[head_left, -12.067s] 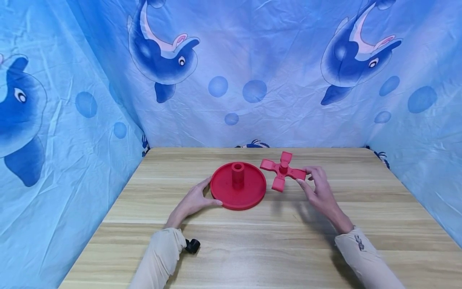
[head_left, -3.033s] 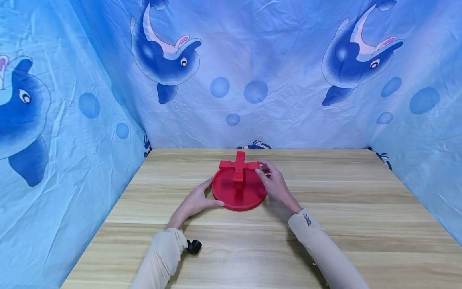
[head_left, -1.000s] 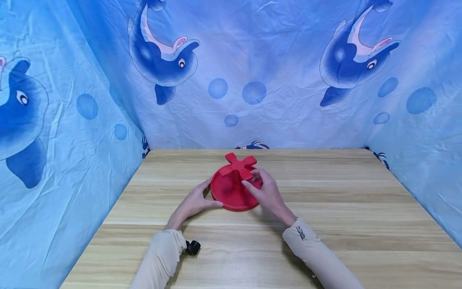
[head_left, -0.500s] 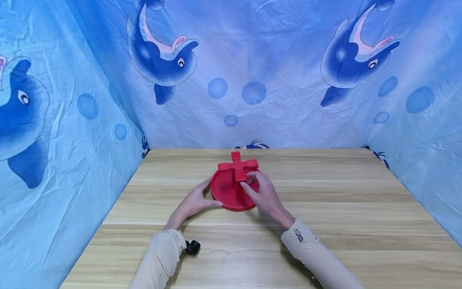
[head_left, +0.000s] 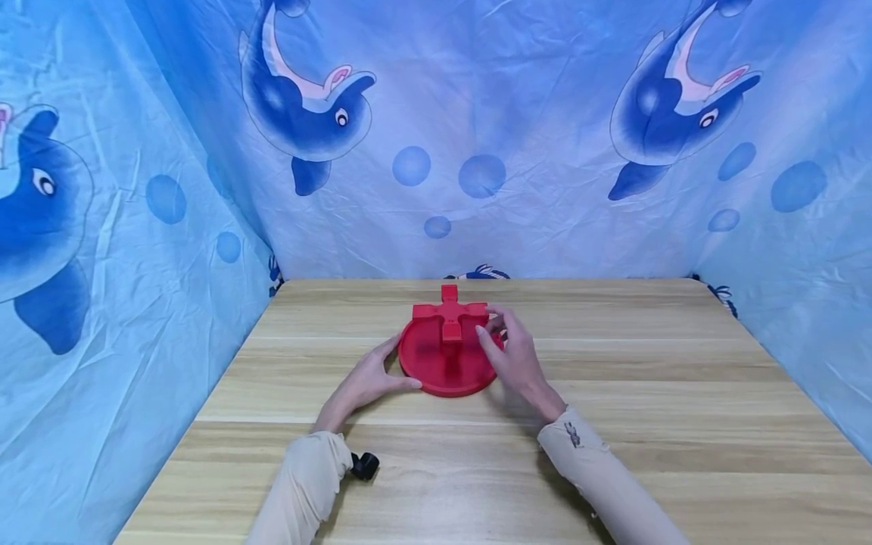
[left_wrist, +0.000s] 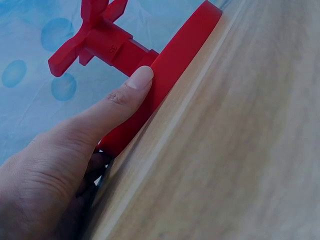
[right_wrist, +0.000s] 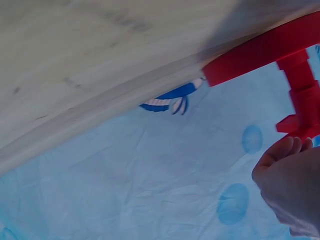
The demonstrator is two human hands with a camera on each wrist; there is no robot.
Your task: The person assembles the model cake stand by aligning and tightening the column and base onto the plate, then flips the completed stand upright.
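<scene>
A red round base (head_left: 425, 371) with a raised rim lies flat on the wooden table. From its centre rises a red post (left_wrist: 131, 56), topped by a red four-armed cross handle (head_left: 450, 311) that sits level, its arms pointing front, back, left and right. My left hand (head_left: 368, 376) holds the base at its left side, thumb against the near rim and fingers round the far side, mostly hidden in the left wrist view. My right hand (head_left: 516, 356) is at the cross handle's right arm, index finger by the arm's tip and thumb just in front; in the right wrist view its curled fingertips meet the handle.
The wooden table (head_left: 436, 462) ends at a back edge against a blue curtain (head_left: 436, 189) printed with dolphins. A small black device (head_left: 365, 465) sticks out from the left sleeve.
Earlier the right hand held the cross handle apart, right of the base; now it sits on the post. Lately the handle has turned, and the right hand has moved from its front arm to its right arm.
</scene>
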